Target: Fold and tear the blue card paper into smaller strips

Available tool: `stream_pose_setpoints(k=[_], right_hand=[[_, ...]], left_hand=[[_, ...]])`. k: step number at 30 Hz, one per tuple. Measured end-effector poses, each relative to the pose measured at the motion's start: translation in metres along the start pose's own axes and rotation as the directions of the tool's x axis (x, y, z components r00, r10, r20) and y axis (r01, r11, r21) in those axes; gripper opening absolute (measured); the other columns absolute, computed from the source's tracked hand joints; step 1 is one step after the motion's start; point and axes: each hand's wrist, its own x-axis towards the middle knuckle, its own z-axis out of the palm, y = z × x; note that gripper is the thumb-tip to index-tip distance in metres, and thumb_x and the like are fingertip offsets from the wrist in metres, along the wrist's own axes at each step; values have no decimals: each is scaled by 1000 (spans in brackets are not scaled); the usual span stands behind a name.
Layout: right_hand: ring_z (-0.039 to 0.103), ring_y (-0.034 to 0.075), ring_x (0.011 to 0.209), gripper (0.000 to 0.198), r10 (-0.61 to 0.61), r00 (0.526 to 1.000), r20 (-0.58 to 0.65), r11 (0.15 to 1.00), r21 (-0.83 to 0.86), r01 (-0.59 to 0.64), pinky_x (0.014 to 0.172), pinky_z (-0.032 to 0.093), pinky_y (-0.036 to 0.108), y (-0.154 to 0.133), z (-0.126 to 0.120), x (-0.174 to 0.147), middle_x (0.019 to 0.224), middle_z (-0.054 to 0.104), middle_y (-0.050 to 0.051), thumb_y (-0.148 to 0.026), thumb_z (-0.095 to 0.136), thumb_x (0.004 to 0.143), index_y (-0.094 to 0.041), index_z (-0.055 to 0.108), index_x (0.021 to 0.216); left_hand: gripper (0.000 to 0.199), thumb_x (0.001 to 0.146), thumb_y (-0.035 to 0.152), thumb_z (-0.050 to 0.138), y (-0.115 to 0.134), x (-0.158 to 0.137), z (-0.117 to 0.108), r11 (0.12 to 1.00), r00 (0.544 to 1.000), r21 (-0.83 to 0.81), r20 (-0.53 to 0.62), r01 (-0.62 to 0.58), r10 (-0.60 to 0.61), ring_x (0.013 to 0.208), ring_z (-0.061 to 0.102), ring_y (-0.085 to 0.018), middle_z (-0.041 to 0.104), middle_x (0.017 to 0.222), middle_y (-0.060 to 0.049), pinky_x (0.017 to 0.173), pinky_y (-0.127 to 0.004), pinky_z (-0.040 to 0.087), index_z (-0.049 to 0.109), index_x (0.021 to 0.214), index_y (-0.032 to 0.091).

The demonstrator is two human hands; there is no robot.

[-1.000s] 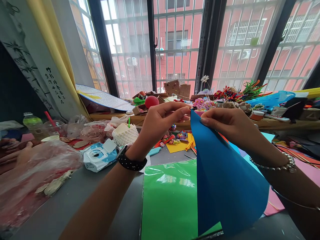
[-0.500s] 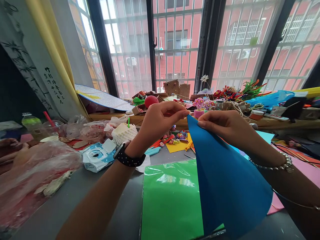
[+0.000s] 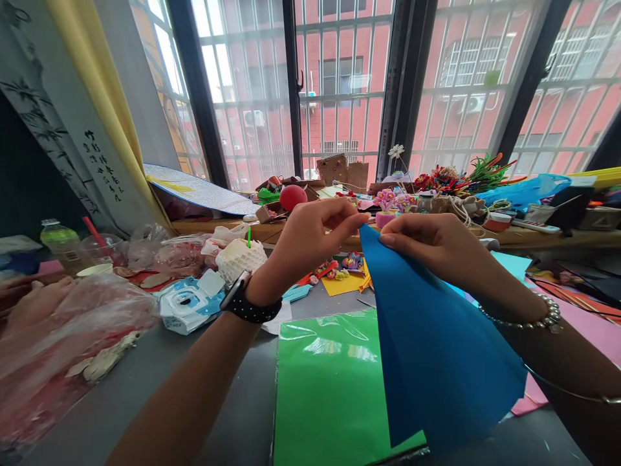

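Note:
A large sheet of blue paper (image 3: 436,343) hangs from my hands, its top end narrowed to a corner and its lower part curving. My left hand (image 3: 317,236) pinches the very tip of that corner between thumb and fingers. Just to the right, my right hand (image 3: 429,239) grips the paper's upper edge, thumb on the near face. Beneath it on the grey table lies a pack of green paper (image 3: 330,382) in a shiny clear sleeve. The blue sheet overlaps the pack's right side.
Left of my left wrist stand a wet-wipe pack (image 3: 187,307) and a coconut in white netting (image 3: 241,259) with a green straw. Crumpled clear plastic (image 3: 97,323) covers the far left, where a person's hand (image 3: 41,301) shows. Pink paper (image 3: 582,323) lies right. Crafts crowd the windowsill (image 3: 519,241).
The blue sheet has shifted slightly left and up, and its lower edge shows higher over the green pack. Both hands keep their pinch, with the right a little nearer the left.

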Motion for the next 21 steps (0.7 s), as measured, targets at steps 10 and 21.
stream_pose_setpoints(k=[10, 21], right_hand=[[57, 15, 68, 23, 5, 1000, -1, 1000, 23, -4, 58, 44, 27, 0, 2, 1, 72, 63, 2, -38, 51, 75, -19, 61, 71], [56, 14, 67, 22, 22, 998, -60, 999, 31, -20, 59, 43, 26, 1, 3, 0, 73, 63, 3, -38, 51, 75, -19, 61, 73]], left_hand=[[25, 82, 28, 44, -7, 6, 4, 996, 997, -59, 20, -67, 68, 56, 43, -7, 46, 60, 3, 53, -19, 37, 45, 59, 16], [35, 79, 33, 49, -11, -12, 26, 998, 998, -31, 38, 52, -50, 48, 37, -6, 42, 48, 5, 46, -20, 30, 43, 49, 15]])
